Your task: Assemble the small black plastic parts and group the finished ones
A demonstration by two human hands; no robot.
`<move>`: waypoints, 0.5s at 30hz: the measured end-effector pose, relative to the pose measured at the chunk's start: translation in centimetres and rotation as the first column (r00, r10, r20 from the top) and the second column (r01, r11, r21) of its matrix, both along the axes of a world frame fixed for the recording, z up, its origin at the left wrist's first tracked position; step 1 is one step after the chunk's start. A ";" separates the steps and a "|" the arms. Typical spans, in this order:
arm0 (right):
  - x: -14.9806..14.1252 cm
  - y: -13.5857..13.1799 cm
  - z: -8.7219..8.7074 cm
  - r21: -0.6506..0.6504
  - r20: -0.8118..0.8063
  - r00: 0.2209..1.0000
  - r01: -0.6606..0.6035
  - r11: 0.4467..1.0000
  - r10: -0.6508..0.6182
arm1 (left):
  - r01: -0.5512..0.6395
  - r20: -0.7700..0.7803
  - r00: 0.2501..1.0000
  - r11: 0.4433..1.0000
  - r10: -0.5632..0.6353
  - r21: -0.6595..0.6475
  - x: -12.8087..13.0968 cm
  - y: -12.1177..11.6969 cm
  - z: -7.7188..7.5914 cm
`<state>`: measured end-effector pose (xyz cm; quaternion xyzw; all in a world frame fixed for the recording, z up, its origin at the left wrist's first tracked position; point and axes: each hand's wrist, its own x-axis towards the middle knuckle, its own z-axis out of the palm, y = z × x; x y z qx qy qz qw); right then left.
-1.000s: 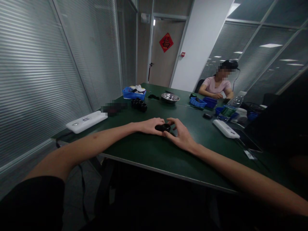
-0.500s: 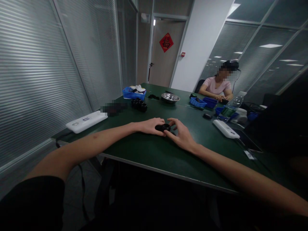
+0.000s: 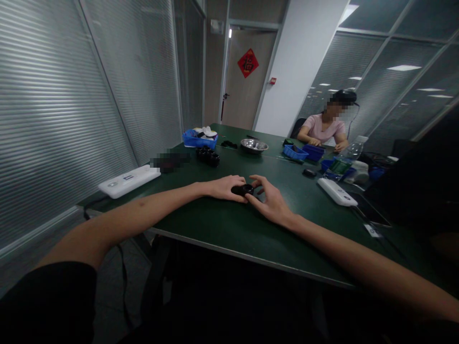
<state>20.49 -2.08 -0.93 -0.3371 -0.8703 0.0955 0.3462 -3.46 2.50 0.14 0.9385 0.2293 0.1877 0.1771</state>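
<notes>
A small glossy black part with a round, ring-like end (image 3: pixel 248 189) lies between my hands, low over the table. My left hand (image 3: pixel 225 188) is closed around its left side, thumb at the front and fingers behind. From the right, my right hand (image 3: pixel 269 200) curves about the round end, thumb in front and forefinger at the back. The dark palm side of the part is hidden by my left fingers, and its exact kind cannot be made out.
On the green table (image 3: pixel 215 224) stand a cluster of black round parts (image 3: pixel 208 156), a steel bowl (image 3: pixel 254 146), a blue bin (image 3: pixel 200 139), white power banks (image 3: pixel 129 181) and a bottle (image 3: pixel 346 160). A co-worker (image 3: pixel 324 129) sits at the far right behind blue trays (image 3: pixel 295 152).
My hands and the black part stay almost still. Across the table, the co-worker's hands have moved apart, one now near the blue tray.
</notes>
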 end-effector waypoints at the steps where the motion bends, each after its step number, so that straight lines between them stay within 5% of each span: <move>1: 0.0 0.0 0.0 0.001 0.002 1.000 -0.014 1.000 0.014 | -0.004 0.001 1.000 1.000 0.004 0.000 0.0 0.0 0.0; 15: 0.1 -0.2 0.4 -0.043 -0.018 0.999 -0.045 0.998 0.044 | -0.023 -0.025 0.999 1.000 0.023 -0.019 0.0 -0.3 0.2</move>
